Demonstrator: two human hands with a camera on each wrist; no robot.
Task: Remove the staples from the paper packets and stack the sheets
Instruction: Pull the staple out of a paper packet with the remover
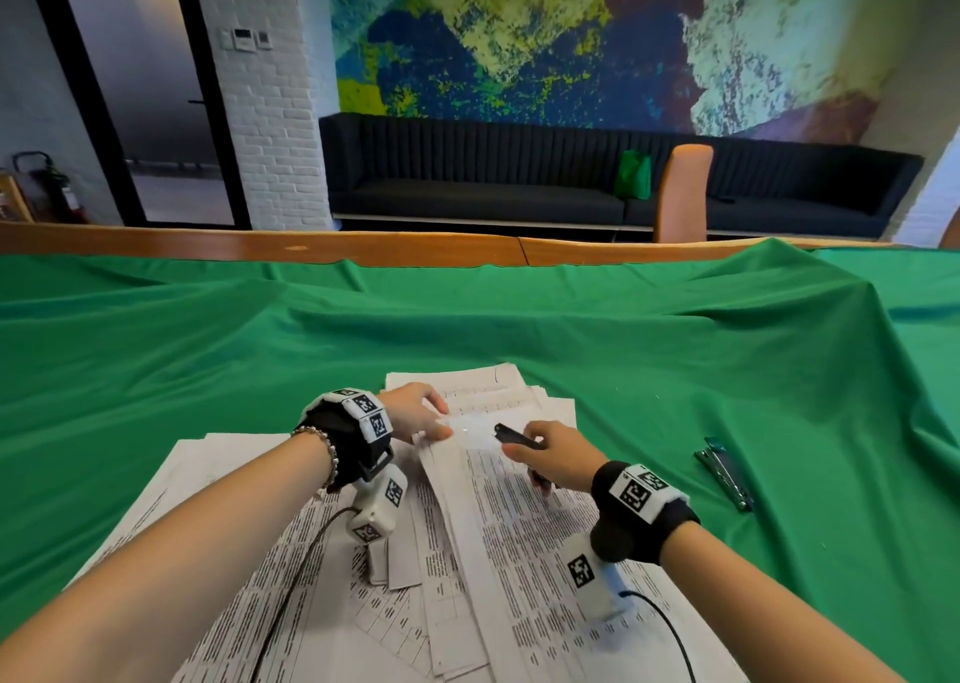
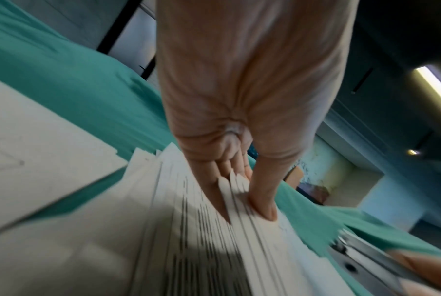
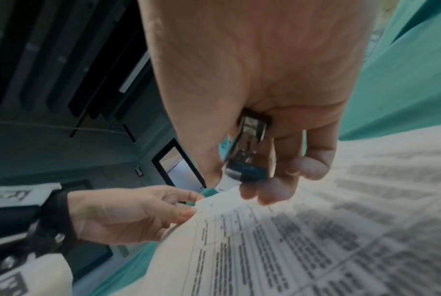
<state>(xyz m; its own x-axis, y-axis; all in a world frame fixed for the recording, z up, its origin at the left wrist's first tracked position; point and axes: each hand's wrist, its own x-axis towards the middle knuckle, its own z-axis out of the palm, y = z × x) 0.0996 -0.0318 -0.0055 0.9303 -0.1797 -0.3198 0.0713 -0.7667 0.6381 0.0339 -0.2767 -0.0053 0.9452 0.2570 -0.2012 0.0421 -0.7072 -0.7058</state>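
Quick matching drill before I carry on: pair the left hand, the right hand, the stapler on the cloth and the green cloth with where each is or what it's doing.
Things:
1. left hand
2. right hand
3. stapler
4. green cloth

States:
A. lies alone on the cloth, right of the papers
B. pinches the corner of the paper packet
C. grips a small dark and metal tool above the sheets
D. covers the table under the papers

Pairs: 1-B, 2-C, 3-A, 4-D
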